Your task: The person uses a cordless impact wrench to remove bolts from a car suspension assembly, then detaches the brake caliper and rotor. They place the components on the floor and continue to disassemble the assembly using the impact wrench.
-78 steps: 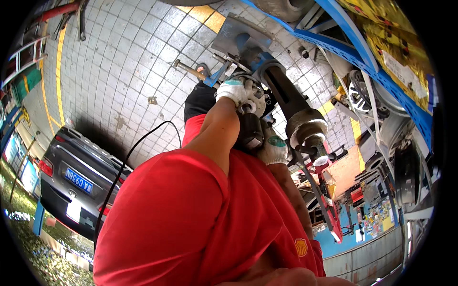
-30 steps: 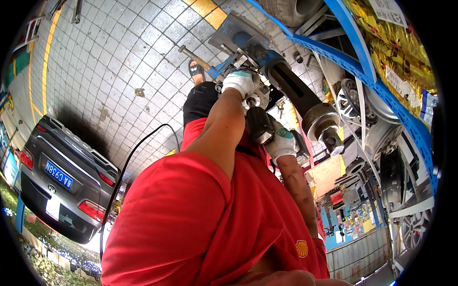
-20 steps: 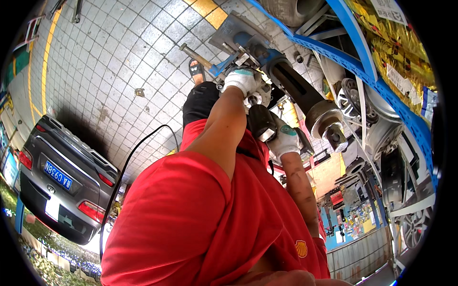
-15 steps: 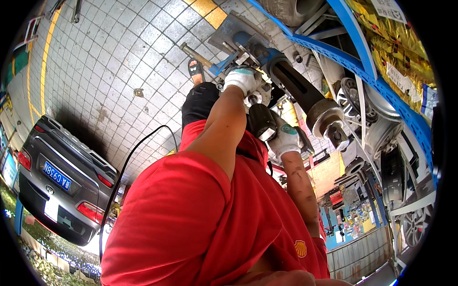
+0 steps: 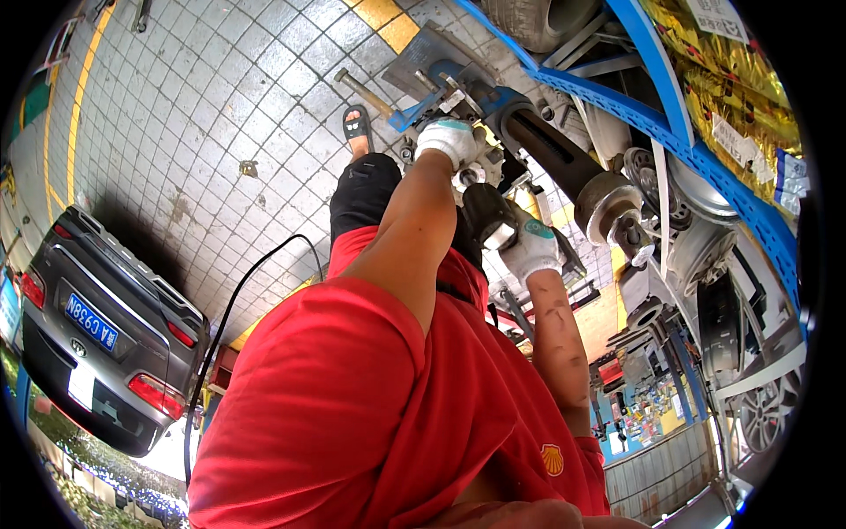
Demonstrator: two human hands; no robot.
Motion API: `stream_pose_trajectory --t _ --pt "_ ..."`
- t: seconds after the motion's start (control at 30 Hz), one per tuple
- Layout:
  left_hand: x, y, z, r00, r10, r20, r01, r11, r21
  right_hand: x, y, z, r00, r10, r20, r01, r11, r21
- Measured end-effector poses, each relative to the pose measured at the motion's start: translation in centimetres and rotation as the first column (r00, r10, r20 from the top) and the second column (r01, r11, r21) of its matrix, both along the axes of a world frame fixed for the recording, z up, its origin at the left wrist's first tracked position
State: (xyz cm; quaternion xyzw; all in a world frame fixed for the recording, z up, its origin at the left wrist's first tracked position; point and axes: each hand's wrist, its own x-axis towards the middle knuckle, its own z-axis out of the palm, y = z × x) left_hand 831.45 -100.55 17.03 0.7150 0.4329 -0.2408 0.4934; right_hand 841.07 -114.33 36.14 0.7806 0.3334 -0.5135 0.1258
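Note:
My left hand (image 5: 446, 143), in a white knit glove with its fingers curled, rests on a silvery metal part (image 5: 480, 172). The hand's own back hides how its fingertips meet it. In my right hand (image 5: 533, 247), gloved alike, is a black power tool (image 5: 487, 216) that looks like an impact wrench; its front end is at the metal part, just below my left hand. The glove hides the tool's handle. Beside the part stands a heavy blue and dark-metal clamp (image 5: 555, 150), much like a bench vise, with a long bar handle (image 5: 361, 93) sticking out to the left.
To the right a blue-edged rack (image 5: 608, 95) carries wheels, rims (image 5: 767, 414) and gold-coloured packages (image 5: 740, 88). A grey car (image 5: 101, 335) is parked at left on the tiled floor (image 5: 203, 97). A black cable (image 5: 231, 309) loops by my left side.
The black power tool has shifted slightly upward toward the metal part and tilted a little. My right hand has turned with it. My left hand stays on the part. The whole view has shifted slightly.

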Motion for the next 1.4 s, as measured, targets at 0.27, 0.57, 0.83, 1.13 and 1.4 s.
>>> stream_pose_trajectory --t 0.27,0.57,0.83,1.13,1.4 --pt "-0.3 0.2 0.0 0.999 -0.039 -0.022 0.038 0.999 -0.032 1.8 -7.1 -1.0 0.868 -0.439 -0.232 0.479 0.864 0.157" --pt "-0.7 0.3 0.4 1.000 -0.002 0.018 0.002 1.000 0.000 0.7 -16.7 -1.7 0.996 -0.048 0.081 0.011 0.912 0.410" --pt "-1.2 0.3 0.5 1.000 -0.025 0.007 0.025 0.999 -0.021 -3.0 -9.9 -3.2 0.901 -0.434 -0.004 0.434 0.900 0.041" --pt "-1.7 0.5 -0.7 0.991 0.030 0.127 -0.031 1.000 0.005 -1.8 -4.5 -4.4 0.953 0.154 0.262 -0.148 0.988 -0.042" --pt "-1.9 0.9 -0.4 0.991 -0.017 0.132 0.023 0.999 -0.046 0.9 -5.4 -5.7 0.966 0.117 0.232 -0.136 0.989 0.065"
